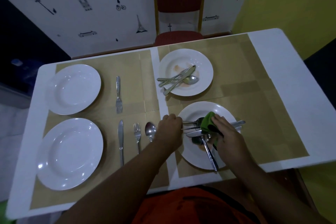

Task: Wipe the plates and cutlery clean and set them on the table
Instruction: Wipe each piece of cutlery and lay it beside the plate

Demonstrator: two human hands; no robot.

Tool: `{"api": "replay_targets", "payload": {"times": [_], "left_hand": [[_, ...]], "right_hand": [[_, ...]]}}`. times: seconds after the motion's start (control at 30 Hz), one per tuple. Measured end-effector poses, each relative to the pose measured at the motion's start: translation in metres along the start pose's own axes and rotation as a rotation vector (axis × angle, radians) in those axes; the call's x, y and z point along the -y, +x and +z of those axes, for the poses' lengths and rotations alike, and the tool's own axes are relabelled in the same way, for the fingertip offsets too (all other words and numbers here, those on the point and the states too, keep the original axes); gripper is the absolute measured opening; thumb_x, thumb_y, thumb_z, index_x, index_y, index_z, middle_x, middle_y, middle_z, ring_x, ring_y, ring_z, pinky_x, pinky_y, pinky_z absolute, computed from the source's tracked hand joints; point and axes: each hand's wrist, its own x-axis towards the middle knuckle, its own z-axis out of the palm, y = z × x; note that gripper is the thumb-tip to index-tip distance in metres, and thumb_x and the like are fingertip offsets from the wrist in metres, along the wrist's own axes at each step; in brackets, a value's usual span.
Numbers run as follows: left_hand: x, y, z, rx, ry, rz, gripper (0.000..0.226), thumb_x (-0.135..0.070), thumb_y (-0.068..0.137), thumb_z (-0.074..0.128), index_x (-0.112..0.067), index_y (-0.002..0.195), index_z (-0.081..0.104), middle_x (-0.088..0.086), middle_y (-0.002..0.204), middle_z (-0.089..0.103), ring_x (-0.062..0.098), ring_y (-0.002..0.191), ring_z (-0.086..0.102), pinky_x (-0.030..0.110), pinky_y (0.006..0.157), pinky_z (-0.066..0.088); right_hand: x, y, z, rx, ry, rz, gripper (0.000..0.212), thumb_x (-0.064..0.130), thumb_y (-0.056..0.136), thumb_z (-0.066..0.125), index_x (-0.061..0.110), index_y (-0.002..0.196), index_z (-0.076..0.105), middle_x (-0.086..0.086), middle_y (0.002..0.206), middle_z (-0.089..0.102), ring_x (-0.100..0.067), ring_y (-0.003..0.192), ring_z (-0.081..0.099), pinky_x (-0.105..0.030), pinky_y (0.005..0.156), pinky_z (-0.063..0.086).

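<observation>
Over the near right plate (pixel 192 158), my left hand (pixel 171 126) pinches a cutlery handle (pixel 189 122) while my right hand (pixel 224 132) grips the green cloth (pixel 208 122) around it. Beyond sits a dirty plate (pixel 205 63) holding cutlery; two clean plates (pixel 72 152) lie left.

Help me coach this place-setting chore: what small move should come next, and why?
Probably draw the spoon pinched by the left hand through the green cloth in the right hand, then lay it beside the lone fork; that far setting lacks a spoon and knife.
</observation>
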Motion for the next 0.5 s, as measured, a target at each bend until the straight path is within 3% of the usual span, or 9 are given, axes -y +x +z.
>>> {"api": "replay_targets", "payload": {"times": [0.07, 0.2, 0.37, 0.5], "left_hand": [[0.004, -0.004, -0.011, 0.106, -0.137, -0.075, 0.006, -0.017, 0.094, 0.061, -0.014, 0.099, 0.061, 0.005, 0.096, 0.062, 0.019, 0.087, 0.057, 0.036, 0.081, 0.054], [0.009, -0.015, -0.029, 0.212, -0.349, -0.183, 0.01, -0.024, 0.096, 0.061, -0.018, 0.103, 0.065, -0.003, 0.095, 0.064, 0.011, 0.084, 0.06, 0.025, 0.072, 0.05], [-0.003, -0.029, -0.038, 0.26, -0.847, -0.39, 0.019, -0.017, 0.099, 0.057, -0.014, 0.114, 0.069, 0.002, 0.086, 0.069, 0.009, 0.067, 0.059, 0.019, 0.056, 0.05], [-0.003, -0.043, -0.04, 0.304, -0.996, -0.456, 0.018, -0.012, 0.1, 0.055, -0.011, 0.11, 0.069, 0.007, 0.087, 0.065, 0.013, 0.072, 0.058, 0.024, 0.06, 0.049]], "right_hand": [[0.004, 0.002, -0.001, -0.007, -0.003, -0.016, 0.064, -0.017, 0.081, 0.048, 0.011, 0.138, 0.043, -0.003, 0.149, 0.038, -0.012, 0.141, 0.024, -0.037, 0.117, 0.025], [0.013, 0.007, 0.002, -0.027, -0.057, -0.074, 0.066, -0.019, 0.081, 0.043, 0.012, 0.139, 0.042, 0.0, 0.149, 0.035, -0.013, 0.142, 0.022, -0.029, 0.117, 0.019], [0.011, 0.006, 0.018, 0.2, -0.279, -0.371, 0.068, -0.012, 0.08, 0.055, 0.013, 0.141, 0.037, 0.003, 0.15, 0.028, -0.02, 0.143, 0.016, -0.033, 0.118, 0.012], [-0.002, 0.023, 0.008, 0.175, -0.244, -0.248, 0.07, -0.014, 0.077, 0.057, 0.008, 0.14, 0.037, -0.004, 0.151, 0.029, -0.02, 0.144, 0.016, -0.024, 0.117, 0.007]]}}
